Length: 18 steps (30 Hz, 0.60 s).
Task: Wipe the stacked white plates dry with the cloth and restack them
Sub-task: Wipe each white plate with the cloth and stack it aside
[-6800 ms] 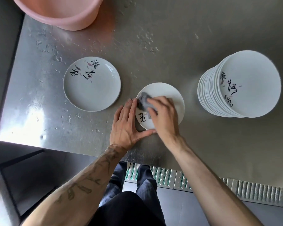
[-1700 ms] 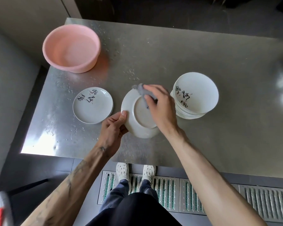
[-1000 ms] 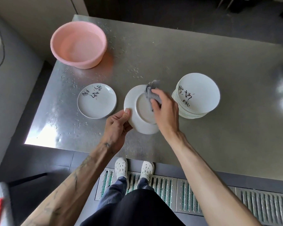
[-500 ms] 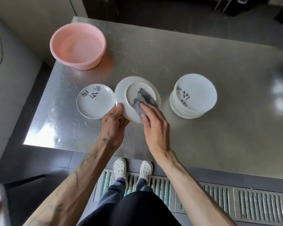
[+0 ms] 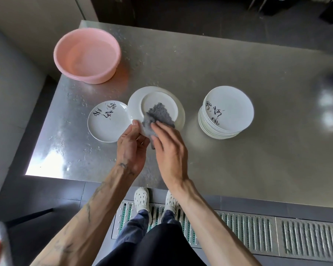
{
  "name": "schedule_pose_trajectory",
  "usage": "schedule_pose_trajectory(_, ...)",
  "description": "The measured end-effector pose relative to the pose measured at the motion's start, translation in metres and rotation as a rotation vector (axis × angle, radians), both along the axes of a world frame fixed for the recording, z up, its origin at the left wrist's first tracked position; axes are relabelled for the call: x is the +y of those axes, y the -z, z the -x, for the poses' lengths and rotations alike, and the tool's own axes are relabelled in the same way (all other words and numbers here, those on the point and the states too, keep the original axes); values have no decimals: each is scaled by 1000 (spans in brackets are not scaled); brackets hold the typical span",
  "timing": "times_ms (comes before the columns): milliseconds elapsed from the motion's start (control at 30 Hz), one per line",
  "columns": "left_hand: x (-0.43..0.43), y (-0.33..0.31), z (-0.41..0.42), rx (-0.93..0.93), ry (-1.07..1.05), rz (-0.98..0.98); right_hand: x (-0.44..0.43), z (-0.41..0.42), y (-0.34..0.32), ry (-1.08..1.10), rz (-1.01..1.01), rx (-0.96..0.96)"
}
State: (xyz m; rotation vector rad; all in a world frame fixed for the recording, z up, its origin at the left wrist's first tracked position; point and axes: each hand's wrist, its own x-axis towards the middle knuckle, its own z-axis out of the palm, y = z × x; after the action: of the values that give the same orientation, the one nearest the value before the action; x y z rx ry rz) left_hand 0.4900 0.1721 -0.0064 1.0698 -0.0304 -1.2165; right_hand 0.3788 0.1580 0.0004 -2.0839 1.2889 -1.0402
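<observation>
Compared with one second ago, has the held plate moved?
Yes. The held plate has shifted left, away from the stack, and now overlaps the lying plate.

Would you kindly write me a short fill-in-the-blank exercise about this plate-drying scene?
1. The right hand presses the crumpled grey cloth on the ___ of the round white plate that the left hand grips by its rim.
2. The round pink plastic basin stands on the steel table, at its far ___ corner.
3. The stack of white plates stands on the held plate's ___ side.
4. The single white plate with black calligraphy lies face ___ on the table.
Missing words: underside; left; right; up.
</observation>
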Motion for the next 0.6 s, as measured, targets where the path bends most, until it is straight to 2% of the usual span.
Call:
schedule_pose_trajectory(100, -2, -1, -5, 5, -38, -30, -10, 19, 5, 101, -90, -68)
schedule_pose_trajectory(267, 6, -2, -7, -28, 7, -49, -64, 38, 3, 238, -372, -176)
schedule_pose_trajectory(333, 7, -2, -6, -14, -2, -44, -69, 36, -2, 195, -380, -169)
schedule_pose_trajectory(433, 3, -2, -3, -11, -9, -41, -39, 28, -4, 126, -284, -128)
schedule_pose_trajectory(500, 2, -2, -2, -41, 21, -39, -28, 27, 1, 179, -245, -133)
schedule_pose_trajectory(600, 6, 1, -5, -110, 85, -36, -50, 30, 4, 282, -377, -208)
